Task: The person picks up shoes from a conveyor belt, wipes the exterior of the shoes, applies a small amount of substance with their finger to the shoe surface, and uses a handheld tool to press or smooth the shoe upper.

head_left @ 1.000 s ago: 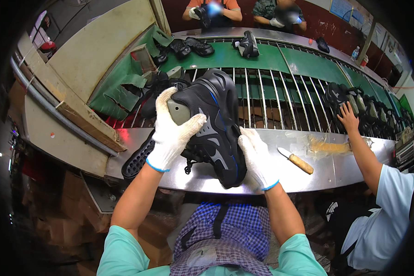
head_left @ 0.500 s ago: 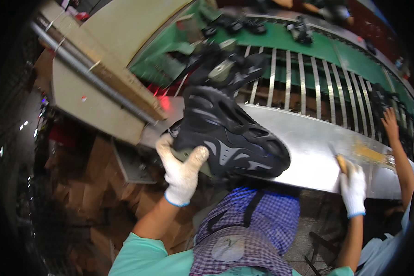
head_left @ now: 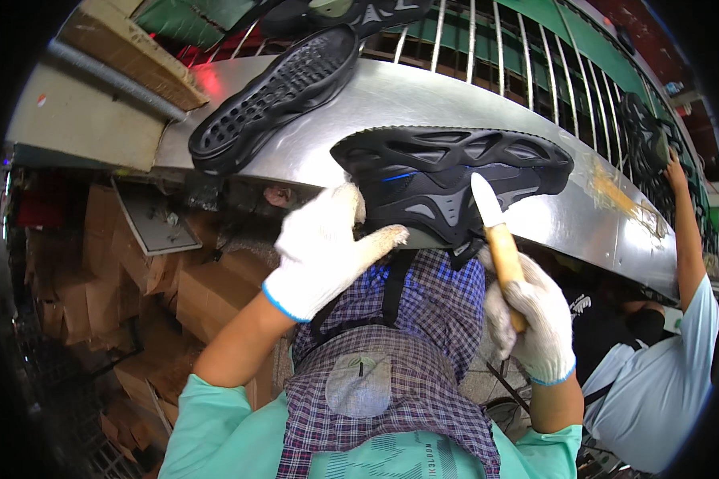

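Note:
A black shoe (head_left: 455, 188) with grey side patches lies tilted over the bench's near edge, its thick sole uppermost. My left hand (head_left: 327, 243), in a white knitted glove, grips the shoe's left end, thumb on the near side and fingers partly hidden behind. In my gloved right hand (head_left: 535, 311) is a wooden-handled knife (head_left: 499, 251), fingers wrapped round the handle. Its pale, tapered blade points up and overlaps the shoe's side; whether it touches cannot be told. A loose black sole (head_left: 280, 96) with a perforated inner face rests on the metal bench (head_left: 303, 148) to the left.
Behind the bench runs a rack of metal bars (head_left: 527, 60) with more shoes at far left. A yellow smear (head_left: 611, 191) marks the bench at right. A co-worker's arm (head_left: 687, 231) reaches toward shoes there. Cardboard boxes (head_left: 208, 291) fill the floor at left.
My right hand has come from the bench's right side to the shoe, bringing the knife. The shoe has turned and lies lower over the edge. My view has shifted, and the loose sole shows plainly.

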{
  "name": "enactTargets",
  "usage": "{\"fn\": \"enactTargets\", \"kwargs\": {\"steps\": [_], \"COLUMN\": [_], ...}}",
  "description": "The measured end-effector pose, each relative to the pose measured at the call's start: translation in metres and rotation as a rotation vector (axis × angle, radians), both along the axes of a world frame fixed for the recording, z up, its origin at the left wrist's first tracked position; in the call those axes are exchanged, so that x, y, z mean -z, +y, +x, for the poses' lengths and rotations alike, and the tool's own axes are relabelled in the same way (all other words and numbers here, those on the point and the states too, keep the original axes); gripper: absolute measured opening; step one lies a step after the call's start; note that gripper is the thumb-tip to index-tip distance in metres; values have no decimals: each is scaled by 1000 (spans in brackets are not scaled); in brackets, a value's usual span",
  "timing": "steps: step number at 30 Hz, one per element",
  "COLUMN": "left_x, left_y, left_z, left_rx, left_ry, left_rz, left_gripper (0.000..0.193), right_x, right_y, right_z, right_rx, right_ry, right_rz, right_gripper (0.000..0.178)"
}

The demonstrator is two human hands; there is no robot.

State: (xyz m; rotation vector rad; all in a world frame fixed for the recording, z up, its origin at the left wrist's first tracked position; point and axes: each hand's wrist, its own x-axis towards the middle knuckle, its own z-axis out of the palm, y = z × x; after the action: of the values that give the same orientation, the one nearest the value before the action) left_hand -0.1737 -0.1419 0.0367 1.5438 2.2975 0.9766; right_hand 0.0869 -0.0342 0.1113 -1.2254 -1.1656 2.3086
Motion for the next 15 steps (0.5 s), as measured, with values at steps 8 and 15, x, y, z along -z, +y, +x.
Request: {"fn": "enactTargets", "kwargs": {"steps": [8,15], "left_x": [-55,-65], "left_y": [89,151], "left_z": [-18,-16], "left_rx": [563,688], "left_ry": [477,298], "left_rz": [218,-341], "left_gripper": [103,104], "right_x": [3,31], "right_y": [-7,3], "right_z": [-25,-60], "right_rx": [163,373], "right_ry": [149,470], "right_rz": [-184,-391], "right_gripper": [49,24]}}
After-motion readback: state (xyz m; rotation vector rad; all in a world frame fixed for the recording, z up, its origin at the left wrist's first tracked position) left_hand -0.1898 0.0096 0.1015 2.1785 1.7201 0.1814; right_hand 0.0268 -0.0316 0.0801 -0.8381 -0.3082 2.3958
